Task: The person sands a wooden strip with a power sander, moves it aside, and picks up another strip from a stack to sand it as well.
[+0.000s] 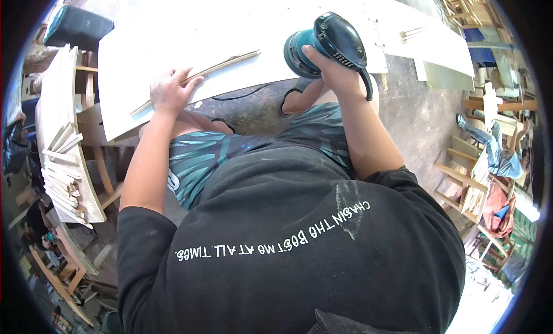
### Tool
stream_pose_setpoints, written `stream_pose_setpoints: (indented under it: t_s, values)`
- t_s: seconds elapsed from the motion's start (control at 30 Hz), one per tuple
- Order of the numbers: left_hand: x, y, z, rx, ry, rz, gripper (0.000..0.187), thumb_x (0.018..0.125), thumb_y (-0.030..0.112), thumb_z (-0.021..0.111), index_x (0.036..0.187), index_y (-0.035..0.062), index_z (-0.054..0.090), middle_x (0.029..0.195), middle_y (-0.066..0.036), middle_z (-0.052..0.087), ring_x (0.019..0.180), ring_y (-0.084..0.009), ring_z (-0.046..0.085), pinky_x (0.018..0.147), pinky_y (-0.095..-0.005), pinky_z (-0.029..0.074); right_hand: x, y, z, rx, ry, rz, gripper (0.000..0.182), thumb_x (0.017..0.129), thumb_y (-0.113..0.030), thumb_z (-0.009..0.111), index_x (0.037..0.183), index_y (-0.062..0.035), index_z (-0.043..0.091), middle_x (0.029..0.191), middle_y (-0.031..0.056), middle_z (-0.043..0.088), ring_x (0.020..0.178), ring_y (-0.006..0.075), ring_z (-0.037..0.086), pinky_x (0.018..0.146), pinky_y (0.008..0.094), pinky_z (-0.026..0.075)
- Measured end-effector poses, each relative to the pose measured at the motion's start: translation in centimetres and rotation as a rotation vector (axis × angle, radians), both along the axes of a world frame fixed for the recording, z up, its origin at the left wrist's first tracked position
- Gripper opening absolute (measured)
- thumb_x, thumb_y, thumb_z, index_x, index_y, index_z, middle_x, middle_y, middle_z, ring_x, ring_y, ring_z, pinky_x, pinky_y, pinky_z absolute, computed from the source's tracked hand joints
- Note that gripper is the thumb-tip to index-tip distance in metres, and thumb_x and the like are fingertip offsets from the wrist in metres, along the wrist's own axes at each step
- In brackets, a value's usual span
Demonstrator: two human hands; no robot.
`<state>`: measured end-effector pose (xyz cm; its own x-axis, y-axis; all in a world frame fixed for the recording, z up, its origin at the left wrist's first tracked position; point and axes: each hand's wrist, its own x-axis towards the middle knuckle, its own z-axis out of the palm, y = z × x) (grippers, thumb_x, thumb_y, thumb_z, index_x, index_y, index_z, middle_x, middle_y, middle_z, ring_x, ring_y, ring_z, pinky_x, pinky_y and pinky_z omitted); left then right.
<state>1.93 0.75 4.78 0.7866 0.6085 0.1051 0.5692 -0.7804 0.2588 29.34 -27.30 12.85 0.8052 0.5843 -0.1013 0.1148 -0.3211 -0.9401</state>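
Observation:
My left hand is closed around a narrow wooden strip, which lies slantwise along the near edge of a white board. Thumb and fingers pinch the strip near its middle-left part. On the right, my right hand grips a teal and black orbital sander. The sander is tilted, its round pad turned to the left and apart from the strip. My right palm is hidden behind the tool and wrist.
A black speaker-like box stands at the far left. Below it, several wooden strips lie on a panel. Two thin sticks rest on the board's right part. At right, a person in blue is near wooden frames.

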Motion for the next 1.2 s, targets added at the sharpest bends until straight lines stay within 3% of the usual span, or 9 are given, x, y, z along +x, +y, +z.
stream_pose_setpoints:
  t_s: [0.1,0.2,0.23,0.37,0.5,0.6,0.7,0.9,1.2]
  values:
    - [-0.2,0.0,-0.9,0.115,-0.079,0.02,0.052,0.082,0.06,0.081,0.111,0.017,0.082,0.1,-0.007,0.075,0.097,-0.0325,0.073,0.084,-0.0476,0.058,0.0,1.2,-0.2,-0.051,-0.029,0.06,0.061,0.082,-0.027,0.092,0.133,-0.0039,0.068,0.127,0.0124,0.07,0.119,0.0249,0.065,0.104,0.0404,0.052]
    - [-1.6,2.3,-1.7,0.087,-0.181,-0.109,0.055,0.083,0.059,0.081,0.116,0.0155,0.079,0.101,-0.009,0.074,0.101,-0.0333,0.071,0.087,-0.0462,0.057,-0.1,2.4,0.3,-0.134,-0.057,0.079,0.063,0.081,-0.029,0.093,0.134,-0.0045,0.068,0.128,0.0123,0.071,0.119,0.0251,0.066,0.105,0.0404,0.052]
    - [-2.5,3.2,-0.8,0.104,-0.145,-0.129,0.053,0.084,0.058,0.081,0.111,0.0128,0.076,0.099,-0.011,0.072,0.098,-0.0344,0.07,0.086,-0.0466,0.056,-0.1,2.6,0.3,-0.119,-0.055,0.077,0.064,0.081,-0.03,0.093,0.135,-0.0046,0.068,0.128,0.0122,0.071,0.119,0.0251,0.066,0.106,0.0404,0.052]
    - [-6.2,4.3,-0.2,-0.056,0.115,0.134,0.053,0.085,0.06,0.08,0.092,0.0091,0.067,0.095,-0.012,0.07,0.096,-0.0352,0.067,0.084,-0.0495,0.053,0.2,3.3,0.7,-0.12,-0.096,0.063,0.065,0.082,-0.033,0.092,0.135,-0.0045,0.068,0.127,0.0123,0.071,0.119,0.0249,0.066,0.106,0.0401,0.052]
    - [-6.2,3.9,-1.1,0.092,0.082,0.105,0.056,0.087,0.062,0.077,0.103,0.0107,0.065,0.094,-0.014,0.07,0.094,-0.0364,0.068,0.082,-0.0513,0.054,-0.3,3.8,1.1,-0.121,-0.134,0.015,0.06,0.082,-0.031,0.092,0.13,-0.0039,0.07,0.126,0.0118,0.071,0.117,0.0237,0.066,0.104,0.04,0.053]
    - [-5.3,3.0,-0.4,-0.02,0.111,0.105,0.054,0.091,0.059,0.074,0.106,0.0089,0.063,0.105,-0.017,0.072,0.095,-0.0402,0.069,0.081,-0.0522,0.055,-0.4,3.5,1.0,-0.075,-0.095,0.042,0.06,0.082,-0.03,0.092,0.13,-0.0036,0.07,0.125,0.0114,0.072,0.115,0.023,0.067,0.103,0.0396,0.053]
    - [-4.7,3.0,-0.4,0.022,0.138,0.038,0.055,0.095,0.064,0.067,0.111,0.0115,0.064,0.104,-0.014,0.072,0.096,-0.0375,0.072,0.079,-0.052,0.057,0.0,3.2,0.2,-0.018,-0.088,0.067,0.06,0.082,-0.029,0.092,0.13,-0.0033,0.069,0.124,0.0111,0.071,0.114,0.0228,0.066,0.103,0.0393,0.053]
    - [-3.5,2.4,-0.5,0.088,0.234,-0.007,0.057,0.099,0.066,0.055,0.117,0.0128,0.065,0.108,-0.015,0.072,0.103,-0.0373,0.071,0.083,-0.0514,0.057,0.9,3.7,-1.2,-0.142,-0.118,0.144,0.062,0.082,-0.03,0.092,0.133,-0.006,0.068,0.125,0.0098,0.071,0.115,0.0224,0.066,0.103,0.0391,0.053]
    - [-3.4,1.9,-0.5,0.008,0.134,-0.025,0.048,0.101,0.057,0.057,0.118,0.0134,0.067,0.107,-0.013,0.072,0.108,-0.0351,0.069,0.089,-0.05,0.055,1.8,6.8,-3.3,-0.24,-0.171,0.291,0.06,0.084,-0.041,0.089,0.132,-0.0099,0.07,0.123,0.007,0.073,0.115,0.0195,0.066,0.102,0.0371,0.053]
